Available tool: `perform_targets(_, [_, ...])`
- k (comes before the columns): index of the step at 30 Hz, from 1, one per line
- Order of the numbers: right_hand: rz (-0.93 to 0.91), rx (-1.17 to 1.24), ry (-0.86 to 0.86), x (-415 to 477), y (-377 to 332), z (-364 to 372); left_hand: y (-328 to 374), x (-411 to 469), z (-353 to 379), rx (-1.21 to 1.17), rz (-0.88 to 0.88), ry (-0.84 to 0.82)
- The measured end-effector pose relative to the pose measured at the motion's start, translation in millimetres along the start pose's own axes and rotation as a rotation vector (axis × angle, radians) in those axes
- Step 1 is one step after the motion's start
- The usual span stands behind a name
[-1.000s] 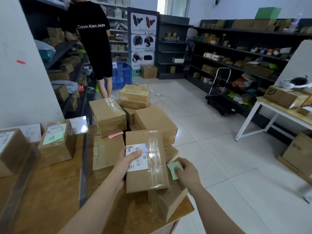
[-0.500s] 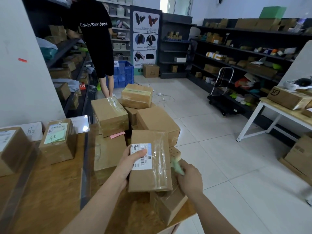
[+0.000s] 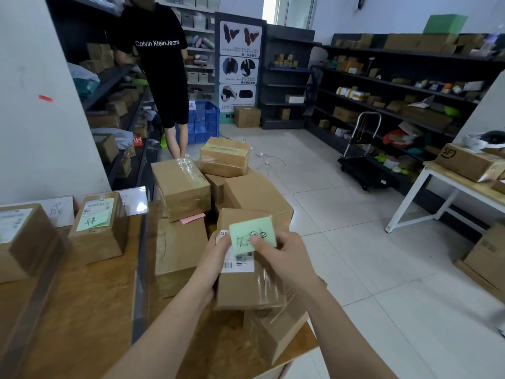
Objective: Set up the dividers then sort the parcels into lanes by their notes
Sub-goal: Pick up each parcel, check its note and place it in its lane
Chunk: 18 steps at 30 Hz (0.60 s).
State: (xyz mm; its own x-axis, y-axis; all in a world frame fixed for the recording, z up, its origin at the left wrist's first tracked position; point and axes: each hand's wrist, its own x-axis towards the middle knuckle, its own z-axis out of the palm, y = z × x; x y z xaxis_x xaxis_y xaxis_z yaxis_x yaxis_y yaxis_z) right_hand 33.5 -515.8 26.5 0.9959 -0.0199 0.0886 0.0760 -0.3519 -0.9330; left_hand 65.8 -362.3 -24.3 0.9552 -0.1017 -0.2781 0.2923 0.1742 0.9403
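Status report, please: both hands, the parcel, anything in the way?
Left hand grips parcel. Right hand pinches green note over its label. Unsorted boxes piled close behind.

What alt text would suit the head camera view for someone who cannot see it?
The left hand grips a taped cardboard parcel above a wooden table while the right hand pinches a green handwritten note over its shipping label. More boxes are piled behind, and a person in a black T-shirt stands by stockroom shelves.
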Motion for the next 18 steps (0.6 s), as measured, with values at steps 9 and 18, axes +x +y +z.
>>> perform_targets(9, [0.007, -0.410, 0.003, 12, 9, 14, 4, -12, -8, -0.123, -0.112, 0.046])
perform_targets(18, [0.122, -0.256, 0.035, 13, 9, 17, 0, -19, -10, -0.023, -0.137, 0.049])
